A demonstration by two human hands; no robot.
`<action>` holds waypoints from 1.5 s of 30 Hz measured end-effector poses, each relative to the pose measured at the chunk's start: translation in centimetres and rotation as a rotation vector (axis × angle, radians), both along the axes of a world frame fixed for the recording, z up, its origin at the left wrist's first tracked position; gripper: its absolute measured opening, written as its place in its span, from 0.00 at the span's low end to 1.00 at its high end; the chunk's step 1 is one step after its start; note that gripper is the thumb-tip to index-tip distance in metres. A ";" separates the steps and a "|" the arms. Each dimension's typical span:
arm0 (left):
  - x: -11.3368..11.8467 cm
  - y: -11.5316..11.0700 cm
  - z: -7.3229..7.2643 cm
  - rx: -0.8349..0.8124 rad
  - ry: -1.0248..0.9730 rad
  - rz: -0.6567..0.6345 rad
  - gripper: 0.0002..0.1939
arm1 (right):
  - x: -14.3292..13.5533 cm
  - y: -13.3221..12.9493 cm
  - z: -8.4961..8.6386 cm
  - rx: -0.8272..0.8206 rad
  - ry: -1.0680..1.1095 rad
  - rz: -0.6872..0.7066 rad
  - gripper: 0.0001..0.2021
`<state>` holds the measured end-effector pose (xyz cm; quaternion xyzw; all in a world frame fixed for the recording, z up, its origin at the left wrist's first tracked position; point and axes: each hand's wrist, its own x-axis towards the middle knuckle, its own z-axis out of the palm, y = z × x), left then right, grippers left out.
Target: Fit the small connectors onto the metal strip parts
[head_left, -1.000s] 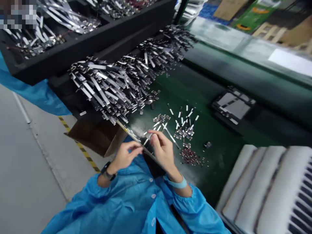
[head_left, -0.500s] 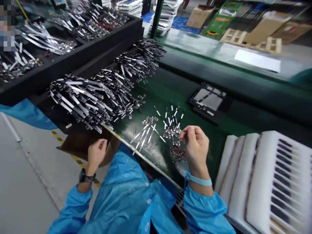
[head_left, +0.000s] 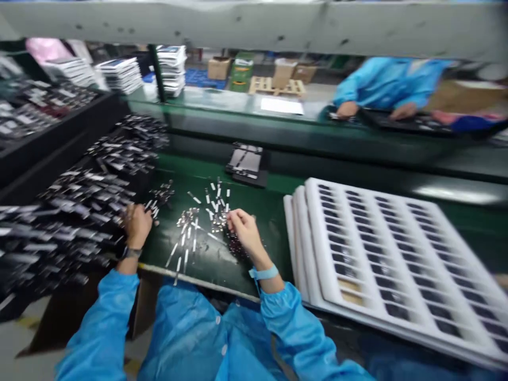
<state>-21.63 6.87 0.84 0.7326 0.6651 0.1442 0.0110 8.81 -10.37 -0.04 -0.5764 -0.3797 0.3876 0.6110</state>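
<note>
Touching or just beside the heaped ribbon strips (head_left: 85, 197), our left hand (head_left: 138, 225) is blurred, so we cannot tell whether its fingers are apart or together; the heap spreads to their left. Just right of those fingers we have a small clump of parts (head_left: 162, 194), then, between both hands, a fan of white strips (head_left: 183, 239). Close by our right hand (head_left: 246, 233), left of its fingertips, lies a cluster of white-tagged parts (head_left: 216, 211); these fingers bunch close, but we cannot tell whether they pinch anything. Dark red bits (head_left: 237, 246) lie just below them, foam trays (head_left: 326, 275) to their right. Unlike half a second ago, our left hand is at the heap, not over the cardboard box (head_left: 147, 301); our right stays near the cluster.
</note>
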 end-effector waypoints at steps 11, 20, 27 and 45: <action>0.0 1.7 -2.2 0.123 -0.045 0.119 0.11 | 0.7 0.8 0.3 0.027 0.085 0.014 0.23; 2.2 -2.1 2.0 0.126 -0.220 0.009 0.14 | 1.1 0.1 0.4 0.030 0.098 -0.007 0.22; 7.6 -6.5 8.1 0.319 -0.278 -0.304 0.10 | 0.8 -0.3 0.2 0.024 0.136 0.026 0.22; 36.1 13.3 6.8 -0.308 -0.424 -0.885 0.05 | 3.0 0.7 -0.8 0.041 0.145 -0.134 0.22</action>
